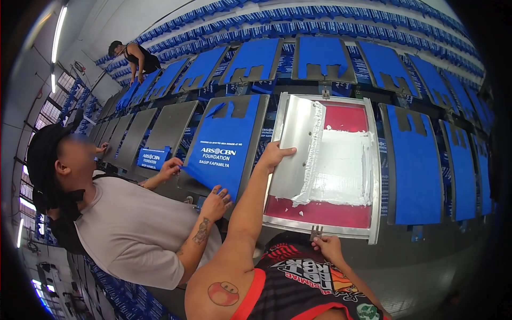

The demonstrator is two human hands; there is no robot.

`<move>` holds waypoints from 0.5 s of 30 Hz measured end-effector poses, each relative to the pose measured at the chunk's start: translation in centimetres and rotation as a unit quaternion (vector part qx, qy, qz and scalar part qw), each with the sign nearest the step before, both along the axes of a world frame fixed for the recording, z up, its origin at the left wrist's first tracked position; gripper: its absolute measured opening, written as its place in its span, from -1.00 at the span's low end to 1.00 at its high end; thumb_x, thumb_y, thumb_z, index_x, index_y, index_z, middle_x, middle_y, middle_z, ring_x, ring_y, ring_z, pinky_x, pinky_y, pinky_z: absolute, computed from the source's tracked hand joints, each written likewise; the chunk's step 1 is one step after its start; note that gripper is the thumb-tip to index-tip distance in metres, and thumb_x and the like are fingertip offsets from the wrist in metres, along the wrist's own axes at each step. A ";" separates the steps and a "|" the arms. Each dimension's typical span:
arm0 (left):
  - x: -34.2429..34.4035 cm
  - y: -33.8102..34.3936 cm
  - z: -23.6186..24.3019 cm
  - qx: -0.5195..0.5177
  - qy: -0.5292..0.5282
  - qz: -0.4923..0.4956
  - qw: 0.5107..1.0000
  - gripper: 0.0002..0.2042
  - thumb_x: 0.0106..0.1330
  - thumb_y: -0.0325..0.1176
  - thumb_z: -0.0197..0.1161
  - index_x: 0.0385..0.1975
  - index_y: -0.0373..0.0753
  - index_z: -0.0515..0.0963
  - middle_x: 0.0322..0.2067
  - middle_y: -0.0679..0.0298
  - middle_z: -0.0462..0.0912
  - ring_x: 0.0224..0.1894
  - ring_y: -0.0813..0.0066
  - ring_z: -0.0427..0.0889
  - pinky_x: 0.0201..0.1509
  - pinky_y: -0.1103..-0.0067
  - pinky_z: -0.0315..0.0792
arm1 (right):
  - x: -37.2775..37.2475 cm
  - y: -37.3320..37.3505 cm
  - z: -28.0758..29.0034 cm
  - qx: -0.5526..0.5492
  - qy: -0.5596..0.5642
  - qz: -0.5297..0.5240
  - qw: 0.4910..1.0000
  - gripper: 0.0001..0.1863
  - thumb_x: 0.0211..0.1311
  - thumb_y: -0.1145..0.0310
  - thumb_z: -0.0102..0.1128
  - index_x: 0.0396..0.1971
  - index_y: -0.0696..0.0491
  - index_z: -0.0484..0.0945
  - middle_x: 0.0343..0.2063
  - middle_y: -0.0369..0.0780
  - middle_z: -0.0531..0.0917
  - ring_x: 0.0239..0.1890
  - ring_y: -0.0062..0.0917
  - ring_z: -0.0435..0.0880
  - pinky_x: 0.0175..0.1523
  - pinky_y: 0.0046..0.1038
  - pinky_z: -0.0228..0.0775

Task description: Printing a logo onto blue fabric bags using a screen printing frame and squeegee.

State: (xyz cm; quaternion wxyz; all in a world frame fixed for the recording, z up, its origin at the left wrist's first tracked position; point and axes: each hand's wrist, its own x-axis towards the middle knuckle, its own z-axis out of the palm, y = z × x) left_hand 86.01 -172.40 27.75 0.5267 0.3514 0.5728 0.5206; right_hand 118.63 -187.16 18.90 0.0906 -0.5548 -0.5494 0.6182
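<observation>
A silkscreen frame point(375, 176) with metal edges and a dark red mesh lies in front of me. White ink point(341, 173) is spread thickly over much of the mesh. Along its left side lies a wide metal squeegee point(292, 133), its right edge caked with ink. My left hand point(274, 155) grips the frame's left edge, thumb over the top near the squeegee. At the near edge, my right hand point(329, 247) pinches a small forked metal bracket point(317, 232); whether it is fixed to the frame I cannot tell.
Close on my left, a co-worker point(138, 218) lifts a corner of a printed blue bag panel point(218, 144). Blue bag panels on dark boards point(413, 165) stand to the right and along the far row. Another person point(137, 58) bends over the far left boards. Blue pieces hang behind.
</observation>
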 end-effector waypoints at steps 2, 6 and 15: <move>0.4 -0.6 0.8 -0.010 0.000 0.008 1.000 -0.54 0.04 -0.42 0.42 -0.08 -0.49 0.47 -0.28 0.05 0.64 -0.31 0.31 0.67 -0.19 0.44 0.55 | 0.0 0.2 0.1 0.008 -0.019 0.016 1.000 -0.73 0.23 0.29 0.19 -0.36 0.23 0.67 -0.52 -0.24 0.70 -0.56 -0.71 0.60 -0.42 -0.62 0.39; 0.6 -0.9 1.0 -0.001 -0.007 0.012 1.000 -0.56 0.03 -0.42 0.43 -0.11 -0.49 0.49 -0.29 0.05 0.65 -0.33 0.32 0.67 -0.21 0.44 0.56 | 0.0 0.1 0.6 0.017 -0.009 0.020 1.000 -0.71 0.25 0.26 0.18 -0.27 0.21 0.65 -0.51 -0.24 0.70 -0.55 -0.69 0.61 -0.39 -0.61 0.41; 1.1 -1.3 1.9 0.006 0.012 -0.006 1.000 -0.67 0.02 -0.41 0.44 -0.25 -0.44 0.56 -0.40 0.13 0.66 -0.44 0.36 0.66 -0.34 0.46 0.57 | 6.8 0.9 21.0 0.031 0.488 0.493 0.720 -0.76 0.11 0.41 0.32 -0.21 0.15 0.62 -0.25 -0.18 0.61 -0.13 -0.38 0.57 -0.04 -0.42 0.40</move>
